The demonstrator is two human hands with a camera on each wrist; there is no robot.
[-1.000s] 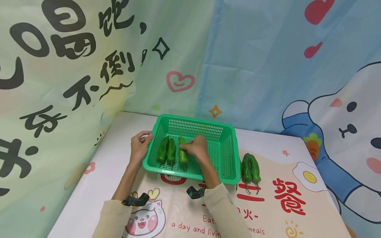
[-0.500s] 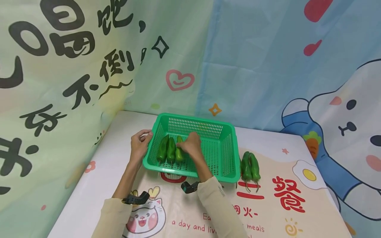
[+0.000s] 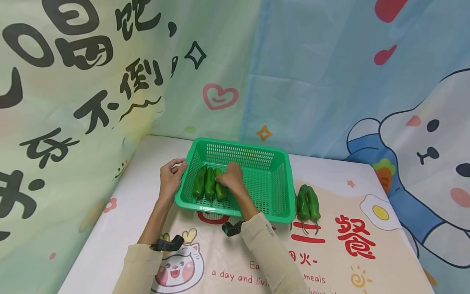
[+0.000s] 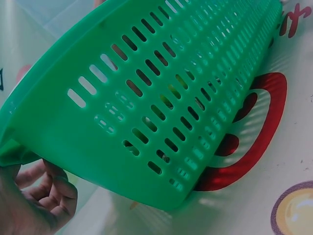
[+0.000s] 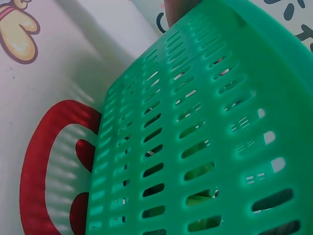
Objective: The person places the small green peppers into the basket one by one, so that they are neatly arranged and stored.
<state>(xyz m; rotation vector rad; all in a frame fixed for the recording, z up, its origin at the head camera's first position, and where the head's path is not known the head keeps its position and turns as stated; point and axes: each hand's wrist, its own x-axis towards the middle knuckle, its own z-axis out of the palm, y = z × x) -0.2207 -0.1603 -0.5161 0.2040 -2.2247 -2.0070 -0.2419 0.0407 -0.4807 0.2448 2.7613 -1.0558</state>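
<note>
A green plastic basket (image 3: 238, 145) with slotted walls sits on the table. My left hand (image 3: 170, 179) holds its left rim; in the left wrist view the fingers (image 4: 61, 193) curl beneath that rim. Inside, two green peppers (image 3: 200, 183) lie side by side at the left, tips away from me. Beside them is a third green pepper (image 3: 221, 192), lighter in colour. My right hand (image 3: 232, 177) pinches this one from the right, hiding part of it. In the right wrist view, the basket wall (image 5: 205, 117) covers the hand, and only bits of pepper show through the slots.
Two more green peppers (image 3: 307, 204) lie together on the table, just right of the basket. The printed tablecloth (image 3: 227, 253) runs toward me. A patterned cloth backdrop (image 3: 308, 81) hangs behind the table and along its left side.
My right hand has moved left inside the basket, bringing the third pepper up close to the other two. The left hand stays at the rim. The head view has tilted slightly.
</note>
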